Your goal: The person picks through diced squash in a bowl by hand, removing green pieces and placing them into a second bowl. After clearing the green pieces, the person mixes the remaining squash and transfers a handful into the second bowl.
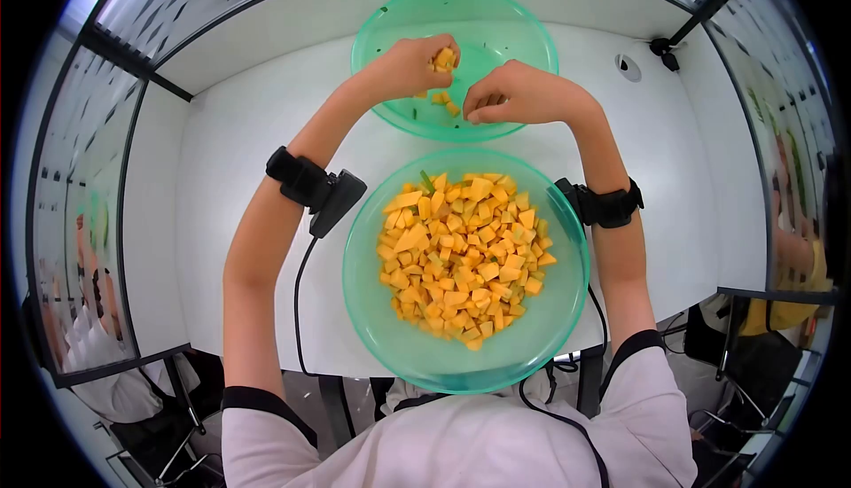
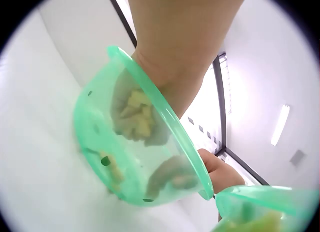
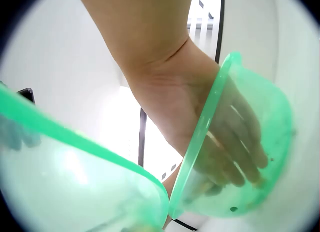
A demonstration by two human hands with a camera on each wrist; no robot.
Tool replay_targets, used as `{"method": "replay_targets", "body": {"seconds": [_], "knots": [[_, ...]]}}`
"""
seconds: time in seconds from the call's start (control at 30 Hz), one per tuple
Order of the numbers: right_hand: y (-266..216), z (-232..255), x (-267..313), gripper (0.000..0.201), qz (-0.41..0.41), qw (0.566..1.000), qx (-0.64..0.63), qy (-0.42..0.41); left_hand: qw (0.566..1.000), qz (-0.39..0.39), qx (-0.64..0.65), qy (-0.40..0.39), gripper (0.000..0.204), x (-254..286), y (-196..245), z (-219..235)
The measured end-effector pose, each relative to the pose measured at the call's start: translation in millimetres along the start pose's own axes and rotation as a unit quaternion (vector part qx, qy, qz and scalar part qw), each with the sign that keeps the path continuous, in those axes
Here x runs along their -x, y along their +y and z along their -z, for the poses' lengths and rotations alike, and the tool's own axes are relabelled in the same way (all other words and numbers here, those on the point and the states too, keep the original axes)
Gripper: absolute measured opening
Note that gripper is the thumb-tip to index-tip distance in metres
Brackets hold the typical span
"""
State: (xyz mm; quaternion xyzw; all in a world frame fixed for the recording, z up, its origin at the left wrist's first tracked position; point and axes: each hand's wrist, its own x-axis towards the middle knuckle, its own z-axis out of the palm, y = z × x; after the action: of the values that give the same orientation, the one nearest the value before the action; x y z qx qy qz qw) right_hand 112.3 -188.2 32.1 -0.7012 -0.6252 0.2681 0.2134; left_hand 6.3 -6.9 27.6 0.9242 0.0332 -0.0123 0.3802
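Note:
In the head view my left hand is over the far green plastic bowl, its fingers curled round several orange-yellow cubes that look like diced pumpkin. The same cubes show through the bowl wall in the left wrist view. My right hand reaches into that bowl from the right, fingers bent downward and loosely spread. Through the wall in the right wrist view, its fingertips come close to a small cube. A few loose cubes and dark green bits lie on the bowl's bottom.
Nearer the body stands a second green bowl, holding a large heap of diced orange-yellow cubes with a green strip on top. Both bowls rest on a white table with raised panels. Camera cables run down from the wrists.

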Motion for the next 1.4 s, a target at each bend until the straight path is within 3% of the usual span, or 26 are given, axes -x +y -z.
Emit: {"method": "replay_targets", "body": {"seconds": [0.17,0.2,0.3,0.33,0.47,0.6,0.73,0.83,0.93,1.07,1.2,1.3,1.4], "knots": [[-5.6,2.3,-0.6,0.020,-0.027,0.999,0.010,-0.028,0.994,-0.041,-0.042,-0.092,0.024,-0.7,-10.5,-0.4],[-5.7,2.1,-0.1,0.020,-0.025,0.999,0.010,-0.029,0.991,0.024,-0.043,-0.123,0.025,6.5,6.7,4.3],[-6.3,3.4,-0.2,0.018,-0.031,0.998,0.028,-0.037,0.983,-0.065,-0.104,-0.139,0.023,6.5,-5.2,2.6],[-5.9,3.5,-0.4,0.018,-0.037,0.998,0.037,-0.041,0.985,-0.048,-0.086,-0.142,0.023,7.7,-2.3,2.9],[0.9,-1.0,-0.6,0.017,-0.034,0.999,0.016,-0.005,0.990,-0.076,-0.052,-0.107,0.024,8.9,-4.2,0.5],[7.2,-4.5,-5.8,0.014,-0.049,0.997,0.028,0.043,0.995,0.002,0.032,-0.094,0.020,11.2,1.0,1.6],[5.9,-7.7,-10.2,0.011,-0.060,0.994,0.054,0.079,0.996,-0.082,-0.012,-0.019,0.019,10.5,-12.7,-8.3],[14.5,-10.8,-13.1,0.017,-0.032,0.992,0.078,0.089,0.997,-0.068,-0.046,-0.008,0.020,12.8,-12.2,-13.5],[7.4,-9.8,-11.4,0.020,-0.051,0.992,0.087,0.075,0.989,-0.130,-0.073,0.021,0.021,13.1,-20.9,-15.2],[9.6,-9.1,-13.0,0.022,-0.059,0.995,0.071,0.047,0.981,-0.155,-0.083,0.084,0.022,12.6,-17.9,-14.0],[6.0,-6.9,-11.9,0.023,-0.007,0.998,0.051,0.019,0.988,-0.115,-0.028,0.097,0.020,13.0,-12.3,-14.9],[4.2,-9.5,-14.2,0.025,0.097,0.993,0.051,0.045,0.994,-0.090,-0.025,0.061,0.019,12.0,-13.0,-15.4],[0.4,-9.3,-13.5,0.026,0.112,0.992,0.062,0.011,0.995,-0.067,-0.047,0.053,0.018,12.4,-14.5,-14.1]]}}
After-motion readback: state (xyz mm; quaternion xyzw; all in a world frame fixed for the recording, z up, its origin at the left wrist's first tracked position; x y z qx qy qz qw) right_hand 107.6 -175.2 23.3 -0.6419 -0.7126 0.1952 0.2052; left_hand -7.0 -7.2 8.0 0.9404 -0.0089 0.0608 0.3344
